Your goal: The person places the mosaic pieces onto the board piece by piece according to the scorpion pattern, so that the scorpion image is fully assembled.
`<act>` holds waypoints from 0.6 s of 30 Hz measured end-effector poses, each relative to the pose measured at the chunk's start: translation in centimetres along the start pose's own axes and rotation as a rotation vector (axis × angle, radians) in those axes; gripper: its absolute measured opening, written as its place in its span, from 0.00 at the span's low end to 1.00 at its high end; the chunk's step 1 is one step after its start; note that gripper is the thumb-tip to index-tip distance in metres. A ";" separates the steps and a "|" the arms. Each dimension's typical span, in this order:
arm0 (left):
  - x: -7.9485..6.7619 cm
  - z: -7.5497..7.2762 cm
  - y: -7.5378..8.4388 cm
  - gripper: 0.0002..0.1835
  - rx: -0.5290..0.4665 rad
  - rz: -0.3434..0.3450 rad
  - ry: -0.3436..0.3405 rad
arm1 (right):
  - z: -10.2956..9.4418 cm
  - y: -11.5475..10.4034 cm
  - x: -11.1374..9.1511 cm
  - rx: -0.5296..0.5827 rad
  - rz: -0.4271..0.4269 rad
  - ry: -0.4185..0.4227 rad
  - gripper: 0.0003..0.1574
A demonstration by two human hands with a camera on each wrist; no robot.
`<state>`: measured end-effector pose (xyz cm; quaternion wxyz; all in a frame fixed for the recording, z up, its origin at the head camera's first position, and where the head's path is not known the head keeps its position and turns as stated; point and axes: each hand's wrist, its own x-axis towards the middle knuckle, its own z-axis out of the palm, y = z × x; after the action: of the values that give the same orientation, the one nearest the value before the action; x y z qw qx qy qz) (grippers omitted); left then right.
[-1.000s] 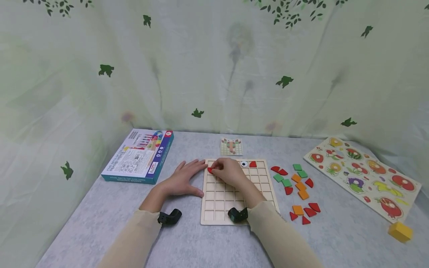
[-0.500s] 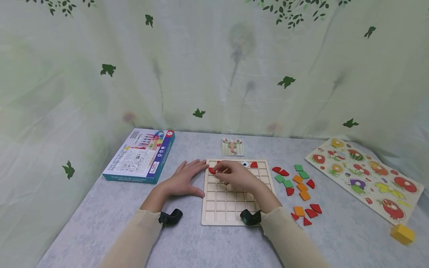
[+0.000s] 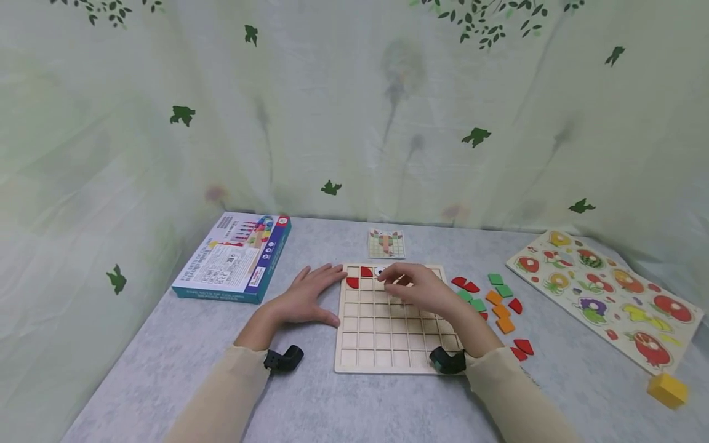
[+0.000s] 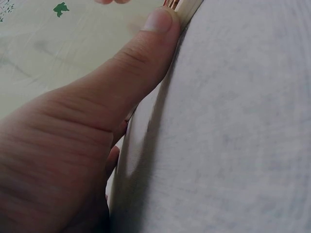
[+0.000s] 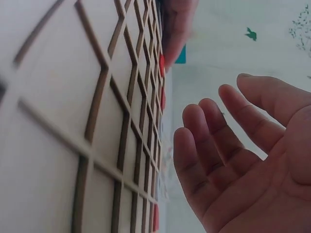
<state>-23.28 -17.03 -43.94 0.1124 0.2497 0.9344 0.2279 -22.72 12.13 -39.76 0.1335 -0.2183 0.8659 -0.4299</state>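
Observation:
A wooden grid board (image 3: pixel 382 340) lies flat on the table. My left hand (image 3: pixel 306 298) is spread beside it, with thumb and a fingertip touching the board's left edge. In the left wrist view the thumb (image 4: pixel 141 53) presses at that edge. Above the board's upper right part hovers my right hand (image 3: pixel 420 288), fingers loosely bent. The right wrist view shows nothing in its fingers (image 5: pixel 209 141). Two red quarter-round pieces, one in the second row (image 3: pixel 352 283) and one in the top row (image 3: pixel 366 272), sit in cells. A white eye piece (image 3: pixel 379 271) is partly covered by the right hand.
Right of the board lie several loose red (image 3: pixel 516 305), green (image 3: pixel 503 290) and orange (image 3: pixel 501 312) pieces; my right arm hides some. A pattern card (image 3: pixel 386 244) lies behind the board. There are also a box (image 3: pixel 229 258), a fruit puzzle board (image 3: pixel 606 295) and a yellow block (image 3: pixel 667 391).
My right hand has left the red piece in the second row and moved right over the board, uncovering the upper left cells. The left hand keeps its place.

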 end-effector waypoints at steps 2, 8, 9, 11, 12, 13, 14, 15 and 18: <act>0.0 -0.1 0.0 0.59 0.001 -0.002 0.004 | -0.5 0.3 -0.4 -0.040 -0.010 0.017 0.14; 0.0 -0.2 -0.2 0.59 0.003 -0.006 0.021 | -2.0 1.4 -1.3 -0.116 0.016 0.049 0.14; 0.0 -0.1 -0.2 0.58 -0.001 -0.005 0.022 | -2.3 1.6 -1.4 -0.125 0.020 0.048 0.14; 0.1 0.1 -0.2 0.58 -0.010 0.001 0.020 | -3.0 2.1 -1.6 -0.140 0.025 0.049 0.14; 0.1 0.1 -0.1 0.58 -0.012 0.003 0.015 | -3.3 2.3 -1.8 -0.143 0.026 0.050 0.14; 0.1 0.2 -0.1 0.58 -0.012 0.003 0.009 | -3.7 2.5 -2.0 -0.149 0.029 0.048 0.15; 0.1 0.2 -0.1 0.58 -0.015 0.004 0.005 | -4.0 2.7 -2.2 -0.156 0.034 0.049 0.15; 0.1 0.2 0.0 0.58 -0.017 0.004 0.002 | -4.4 2.9 -2.4 -0.161 0.035 0.048 0.15; -0.1 0.1 0.1 0.58 -0.008 0.002 0.007 | -5.6 3.7 -2.9 -0.179 0.049 0.041 0.15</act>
<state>-23.15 -16.96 -43.99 0.1099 0.2491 0.9337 0.2326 -23.51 19.33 -39.26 0.1062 -0.1993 0.9084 -0.3519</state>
